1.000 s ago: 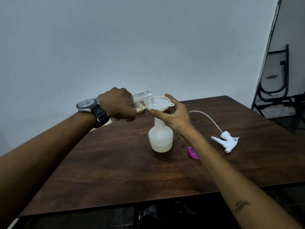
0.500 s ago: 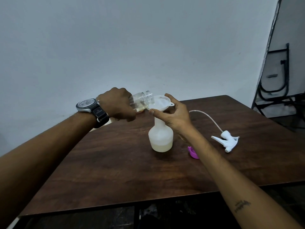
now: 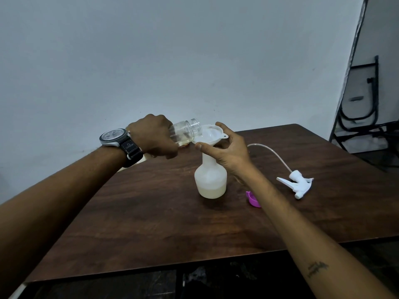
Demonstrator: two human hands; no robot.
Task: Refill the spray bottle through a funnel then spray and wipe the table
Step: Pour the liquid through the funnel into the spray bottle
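Table [image 3: 151, 223]: dark wood, against a bare wall.
Left hand [image 3: 153, 137]: grips the clear jar [image 3: 186, 131], tipped to pour.
Right hand [image 3: 231, 152]: pinches the funnel [image 3: 210, 134] rim — steadying it in the spray bottle [image 3: 210, 180], mid-table.
Aside: trigger head [image 3: 299, 183] and purple cap [image 3: 252, 199], leaving the neck free.

A plain grey-blue wall [image 3: 151, 61] fills the upper frame under dim, even light. A dark wooden table [image 3: 151, 223] spans the lower middle. At upper right a dark strip [image 3: 354, 61] slants down the wall's edge; beyond it a black metal frame [image 3: 376, 87] leans. Dark floor [image 3: 129, 285] shows along the bottom.
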